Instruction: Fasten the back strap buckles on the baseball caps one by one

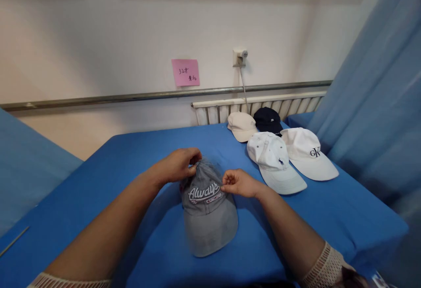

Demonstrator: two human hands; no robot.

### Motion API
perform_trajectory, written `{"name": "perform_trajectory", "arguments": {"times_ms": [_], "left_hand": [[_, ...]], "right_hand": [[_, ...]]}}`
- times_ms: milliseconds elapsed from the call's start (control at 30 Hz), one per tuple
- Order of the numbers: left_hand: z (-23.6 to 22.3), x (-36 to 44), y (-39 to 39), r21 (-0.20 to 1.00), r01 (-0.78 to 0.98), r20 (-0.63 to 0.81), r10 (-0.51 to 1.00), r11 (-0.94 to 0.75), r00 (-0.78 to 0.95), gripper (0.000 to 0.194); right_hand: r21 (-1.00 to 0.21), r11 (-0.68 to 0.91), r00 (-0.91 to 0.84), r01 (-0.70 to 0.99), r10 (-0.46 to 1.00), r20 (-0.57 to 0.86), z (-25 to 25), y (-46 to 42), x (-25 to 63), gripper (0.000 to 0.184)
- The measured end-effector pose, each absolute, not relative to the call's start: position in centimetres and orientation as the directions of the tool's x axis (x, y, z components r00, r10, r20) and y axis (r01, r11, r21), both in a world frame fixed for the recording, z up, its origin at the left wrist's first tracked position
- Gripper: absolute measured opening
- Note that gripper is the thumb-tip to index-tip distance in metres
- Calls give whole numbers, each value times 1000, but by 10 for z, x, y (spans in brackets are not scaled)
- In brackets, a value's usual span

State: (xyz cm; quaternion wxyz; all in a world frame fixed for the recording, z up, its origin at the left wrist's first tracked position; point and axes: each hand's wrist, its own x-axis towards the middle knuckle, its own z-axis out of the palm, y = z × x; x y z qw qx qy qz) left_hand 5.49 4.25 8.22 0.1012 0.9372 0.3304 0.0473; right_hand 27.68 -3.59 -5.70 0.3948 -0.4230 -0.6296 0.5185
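left hand: your left hand [180,164] comes in at the top of the crown, thumb and fingers pinching the cloth there.
right hand: your right hand [239,183] is at the side of the crown, beside the end of the lettering; fingers curled, thumb tip against the cap. whether cloth is caught between them, you cannot tell.
gray cap: the gray baseball cap [206,210] is between your hands, over the near middle of the blue table cover [158,246], bill toward you. white script reads "always". edges blurred; cannot tell if it rests fully on the cloth.
cap group: four more to your right, set close together. cream baseball cap [241,124] and navy baseball cap [267,120] at the back; white cap with a dark horse-and-rider emblem [270,154] and white cap with dark letters [303,147] in front.
wall: pink note [186,72] with handwriting, wall socket [239,58] with a plug and cord, metal rail [138,96], radiator [213,115] behind the table.
sides: blue curtain [368,108] at right; thin stick [15,241] at the left edge.
your sleeves: cream openwork cuffs [324,262].
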Motion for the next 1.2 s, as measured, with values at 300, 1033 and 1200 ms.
{"name": "perform_trajectory", "arguments": {"times_ms": [300, 1033, 1200], "left_hand": [[69, 54, 41, 279, 582, 56, 618, -764, 784, 22], [45, 48, 34, 448, 619, 151, 737, -645, 659, 19], [43, 49, 34, 463, 617, 169, 747, -636, 643, 18]], "right_hand": [[-955, 172, -108, 242, 983, 150, -63, -24, 280, 14], [-888, 266, -1, 374, 958, 287, -72, -9, 279, 7], [-941, 229, 136, 250, 954, 268, -66, -8, 295, 23]]}}
